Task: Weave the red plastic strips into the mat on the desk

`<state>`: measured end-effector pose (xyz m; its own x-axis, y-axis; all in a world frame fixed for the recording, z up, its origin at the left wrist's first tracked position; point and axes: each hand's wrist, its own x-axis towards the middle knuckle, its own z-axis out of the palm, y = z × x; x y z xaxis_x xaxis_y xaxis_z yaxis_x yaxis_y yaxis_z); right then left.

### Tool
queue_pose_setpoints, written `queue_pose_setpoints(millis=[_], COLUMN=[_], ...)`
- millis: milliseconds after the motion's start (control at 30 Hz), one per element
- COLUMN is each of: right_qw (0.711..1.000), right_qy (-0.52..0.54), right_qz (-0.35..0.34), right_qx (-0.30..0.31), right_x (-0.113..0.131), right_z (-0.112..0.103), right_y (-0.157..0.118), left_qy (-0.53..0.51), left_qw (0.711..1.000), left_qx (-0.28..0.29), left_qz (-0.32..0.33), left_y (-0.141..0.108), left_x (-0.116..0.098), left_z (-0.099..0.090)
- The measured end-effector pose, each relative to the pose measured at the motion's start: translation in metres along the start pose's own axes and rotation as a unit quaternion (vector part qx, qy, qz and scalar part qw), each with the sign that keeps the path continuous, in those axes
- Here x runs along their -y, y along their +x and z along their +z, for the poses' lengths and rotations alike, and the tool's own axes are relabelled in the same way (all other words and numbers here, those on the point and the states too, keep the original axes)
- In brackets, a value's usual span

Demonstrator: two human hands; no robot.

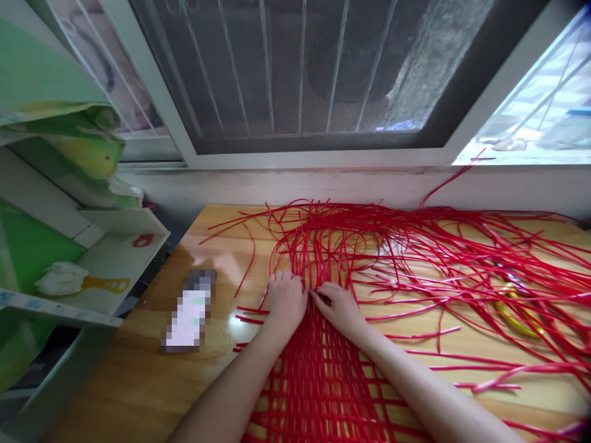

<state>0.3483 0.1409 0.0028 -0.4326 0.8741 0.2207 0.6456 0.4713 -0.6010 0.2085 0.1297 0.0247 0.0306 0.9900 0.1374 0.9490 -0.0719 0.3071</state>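
A mesh of red strips (323, 381), woven crosswise, lies flat on the wooden table below my wrists. At its far edge my left hand (287, 299) presses down on the strips with its fingers curled and close together. Beside it, only a small gap away, my right hand (338, 306) pinches at the red strips, thumb and fingertips drawn in. Exactly which strips sit between the fingers is partly hidden. Past my hands, loose strip ends (323, 240) fan out and curl toward the wall.
A large tangle of loose red strips (443, 246) spreads over the right of the table, with a yellow-handled tool (517, 314) partly under it. A blurred-out phone (190, 314) lies left on the table (138, 369). Shelves (115, 246) stand left; a window (300, 74) is ahead.
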Motion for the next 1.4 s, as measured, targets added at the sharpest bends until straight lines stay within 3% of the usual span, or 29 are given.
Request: queue_pose_setpoints(millis=[200, 333, 600, 800, 1000, 1167, 1267, 1400], right_qw=[0.999, 0.997, 0.993, 0.993, 0.995, 0.992, 0.994, 0.996], right_qy=[0.025, 0.047, 0.085, 0.058, -0.008, -0.075, -0.083, -0.073], right_qz=[0.015, 0.044, 0.074, 0.101, 0.101, 0.096, 0.068, 0.043], right_qx=[-0.022, -0.05, -0.033, -0.008, 0.02, 0.035, 0.034, 0.024], right_x=[-0.001, 0.0, 0.001, -0.001, -0.001, 0.003, 0.003, 0.002], right_z=[0.0, -0.002, -0.002, -0.001, -0.002, -0.001, -0.001, -0.001], right_y=[-0.001, 0.0, 0.002, 0.007, 0.009, 0.008, 0.004, 0.0], left_qy=[-0.018, -0.039, -0.167, -0.379, -0.391, -0.395, -0.352, -0.325], left_qw=[0.999, 0.999, 0.984, 0.921, 0.907, 0.907, 0.93, 0.943], left_qx=[0.02, 0.0, 0.003, 0.073, 0.125, 0.072, 0.013, -0.012], left_qz=[-0.04, -0.037, -0.059, 0.052, 0.094, 0.129, 0.11, 0.066], left_y=[0.004, 0.007, 0.014, 0.013, 0.008, 0.006, 0.004, 0.003], left_x=[-0.001, 0.001, 0.008, 0.03, 0.035, 0.027, 0.023, 0.02], left_z=[0.006, 0.012, 0.016, 0.003, -0.008, -0.011, -0.009, -0.004])
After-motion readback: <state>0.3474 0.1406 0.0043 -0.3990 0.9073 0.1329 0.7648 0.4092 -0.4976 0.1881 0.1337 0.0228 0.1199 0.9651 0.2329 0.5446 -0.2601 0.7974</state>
